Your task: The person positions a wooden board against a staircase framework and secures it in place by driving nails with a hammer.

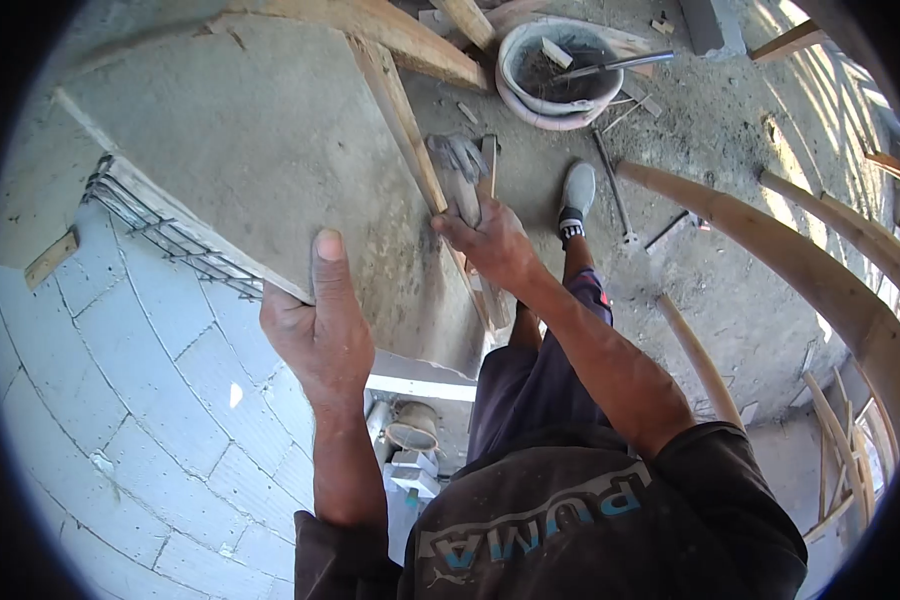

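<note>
My left hand [320, 325] is closed over the near left edge of a broad grey panel [260, 140], its thumb on top and its fingers hidden below. Dark wire mesh [175, 225] runs along that edge, beside a light block wall [160, 370]. My right hand [490, 240] is curled at the panel's other side, its fingertips by a long wooden batten [400, 125]. A dusty grey, glove-like piece [457, 160] extends beyond the right hand's fingers. Exactly what that hand grips is hidden.
A round bucket [560, 75] with dark mix and a metal-handled tool stands ahead on the dusty floor. Wooden poles [770, 230] slant across the right side. A long-handled tool [615, 190] lies near my shoe [578, 190]. Another bucket [412, 425] stands below the panel.
</note>
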`<state>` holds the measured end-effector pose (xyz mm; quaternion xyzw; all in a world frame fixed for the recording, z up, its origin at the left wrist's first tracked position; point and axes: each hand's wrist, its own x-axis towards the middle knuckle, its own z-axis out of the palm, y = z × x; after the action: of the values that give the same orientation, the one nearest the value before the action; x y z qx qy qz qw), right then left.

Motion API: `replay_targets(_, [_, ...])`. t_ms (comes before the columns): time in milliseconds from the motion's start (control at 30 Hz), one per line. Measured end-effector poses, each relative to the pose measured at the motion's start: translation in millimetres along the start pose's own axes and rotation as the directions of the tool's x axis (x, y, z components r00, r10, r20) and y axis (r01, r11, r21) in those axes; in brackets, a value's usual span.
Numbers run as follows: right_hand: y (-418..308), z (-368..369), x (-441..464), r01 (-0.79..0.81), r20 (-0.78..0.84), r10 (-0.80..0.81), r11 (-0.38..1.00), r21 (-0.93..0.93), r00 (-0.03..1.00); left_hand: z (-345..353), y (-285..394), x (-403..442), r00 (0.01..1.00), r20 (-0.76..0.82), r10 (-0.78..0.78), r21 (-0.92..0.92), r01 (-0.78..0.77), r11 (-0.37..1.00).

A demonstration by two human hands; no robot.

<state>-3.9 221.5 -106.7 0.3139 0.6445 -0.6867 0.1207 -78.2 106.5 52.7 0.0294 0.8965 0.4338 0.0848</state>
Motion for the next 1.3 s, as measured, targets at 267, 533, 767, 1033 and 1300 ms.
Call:
replay_targets(267, [27.4, -18.8, -26.7, -0.054, -0.031, 0.061, 0.98, 0.192, 0.998, 6.1, 14.8, 1.9, 0.992, -0.058, 0.116, 0.11, -0.109, 0.988])
replay_targets(533, [101.8, -75.6, -66.3, -0.164, -0.257, 0.258, 0.928, 0.336, 0.931, 6.7, -5.2, 7.1, 0.986, -0.063, 0.153, 0.212, -0.137, 0.968])
replay_targets(767, [128.3, -93.4, -84.7, -0.188, -0.284, 0.317, 0.897, 0.401, 0.905, 9.4, -6.3, 7.9, 0.989, -0.086, 0.118, 0.141, -0.105, 0.984])
replay_targets(1033, [139.0, -93.7, -80.7, -0.151, -0.254, 0.173, 0.983, 0.102, 0.952, 12.5, 1.7, 3.8, 0.99, -0.108, 0.092, 0.1, -0.081, 0.992])
replay_targets(1300, [117.8, -95.6, -91.7, -0.163, -0.213, 0.14, 0.982, -0.094, 0.967, 10.6, 22.2, 21.7, 0.99, -0.087, 0.109, 0.104, -0.099, 0.99])
